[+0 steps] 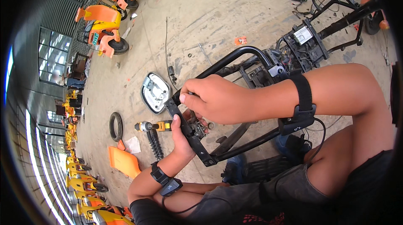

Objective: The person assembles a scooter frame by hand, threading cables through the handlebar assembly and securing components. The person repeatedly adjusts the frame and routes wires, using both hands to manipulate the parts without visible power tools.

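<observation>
The scooter frame (pixel 252 63) stands stripped, yet both the right hand (pixel 218 99) and left hand (pixel 181 134) grasp its black bracket (pixel 191 134), unfinished.

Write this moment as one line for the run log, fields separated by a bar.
right hand: grips black frame tube | left hand: holds black bracket | floor: headlight housing, tyre, spring

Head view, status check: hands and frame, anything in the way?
Right hand gripping the black scooter frame at its upper bar. Left hand on the black bracket below. Headlight housing and coil spring on floor alongside, not obstructing.
</observation>
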`<action>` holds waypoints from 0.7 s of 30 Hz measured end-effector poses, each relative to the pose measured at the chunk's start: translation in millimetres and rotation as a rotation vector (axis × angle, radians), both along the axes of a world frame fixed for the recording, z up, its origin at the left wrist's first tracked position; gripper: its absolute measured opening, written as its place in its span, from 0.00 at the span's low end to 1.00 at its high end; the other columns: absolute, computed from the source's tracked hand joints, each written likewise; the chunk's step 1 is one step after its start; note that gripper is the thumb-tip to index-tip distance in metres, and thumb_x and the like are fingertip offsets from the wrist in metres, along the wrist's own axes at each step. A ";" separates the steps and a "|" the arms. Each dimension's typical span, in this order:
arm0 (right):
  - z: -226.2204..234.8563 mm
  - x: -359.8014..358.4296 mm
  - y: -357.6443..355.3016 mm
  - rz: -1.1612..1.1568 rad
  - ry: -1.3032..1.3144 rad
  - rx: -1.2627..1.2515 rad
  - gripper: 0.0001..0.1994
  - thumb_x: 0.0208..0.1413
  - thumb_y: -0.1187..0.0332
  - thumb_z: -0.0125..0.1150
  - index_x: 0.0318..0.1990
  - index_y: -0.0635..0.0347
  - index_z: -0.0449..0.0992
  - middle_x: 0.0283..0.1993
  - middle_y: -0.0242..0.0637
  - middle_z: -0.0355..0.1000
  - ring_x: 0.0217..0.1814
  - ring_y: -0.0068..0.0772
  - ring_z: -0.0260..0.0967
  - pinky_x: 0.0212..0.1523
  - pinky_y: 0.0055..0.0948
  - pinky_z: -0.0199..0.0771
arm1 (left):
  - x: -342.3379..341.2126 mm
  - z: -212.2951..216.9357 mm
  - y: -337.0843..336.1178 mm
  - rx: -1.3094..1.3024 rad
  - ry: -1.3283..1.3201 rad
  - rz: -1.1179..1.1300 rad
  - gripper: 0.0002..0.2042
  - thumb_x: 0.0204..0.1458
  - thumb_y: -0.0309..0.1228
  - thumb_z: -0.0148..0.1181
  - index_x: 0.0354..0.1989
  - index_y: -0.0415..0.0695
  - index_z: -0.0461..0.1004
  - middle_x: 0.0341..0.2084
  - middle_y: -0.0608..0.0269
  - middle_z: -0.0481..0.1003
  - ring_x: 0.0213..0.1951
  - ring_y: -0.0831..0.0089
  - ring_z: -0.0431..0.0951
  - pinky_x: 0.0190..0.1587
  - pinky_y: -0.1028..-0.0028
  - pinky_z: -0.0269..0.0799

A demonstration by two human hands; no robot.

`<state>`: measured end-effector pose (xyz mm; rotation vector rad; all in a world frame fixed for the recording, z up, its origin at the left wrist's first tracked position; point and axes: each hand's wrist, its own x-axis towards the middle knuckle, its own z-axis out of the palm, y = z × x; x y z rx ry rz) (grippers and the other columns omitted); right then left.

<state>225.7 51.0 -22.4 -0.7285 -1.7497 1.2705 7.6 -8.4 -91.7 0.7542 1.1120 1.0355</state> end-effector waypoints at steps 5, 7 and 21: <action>-2.2 -18.3 9.3 -0.025 0.042 0.036 0.15 0.61 0.65 0.53 0.32 0.71 0.75 0.26 0.58 0.74 0.32 0.62 0.75 0.36 0.48 0.75 | 12.0 9.6 -0.6 0.038 0.021 0.046 0.31 0.61 0.61 0.41 0.47 0.42 0.71 0.34 0.58 0.77 0.34 0.64 0.78 0.36 0.64 0.75; -1.1 -24.7 15.5 -0.036 0.043 0.030 0.15 0.60 0.65 0.53 0.31 0.72 0.75 0.26 0.59 0.74 0.32 0.63 0.75 0.37 0.49 0.75 | 10.0 6.2 -0.4 0.041 0.006 0.043 0.29 0.61 0.61 0.42 0.47 0.43 0.70 0.35 0.57 0.77 0.34 0.64 0.78 0.35 0.64 0.75; -11.5 -44.6 13.4 0.068 -0.015 0.473 0.10 0.61 0.66 0.55 0.36 0.67 0.72 0.25 0.52 0.72 0.28 0.57 0.73 0.30 0.46 0.73 | 3.8 1.0 -6.5 0.034 0.058 0.107 0.32 0.63 0.61 0.38 0.52 0.40 0.70 0.41 0.59 0.77 0.41 0.66 0.78 0.44 0.68 0.76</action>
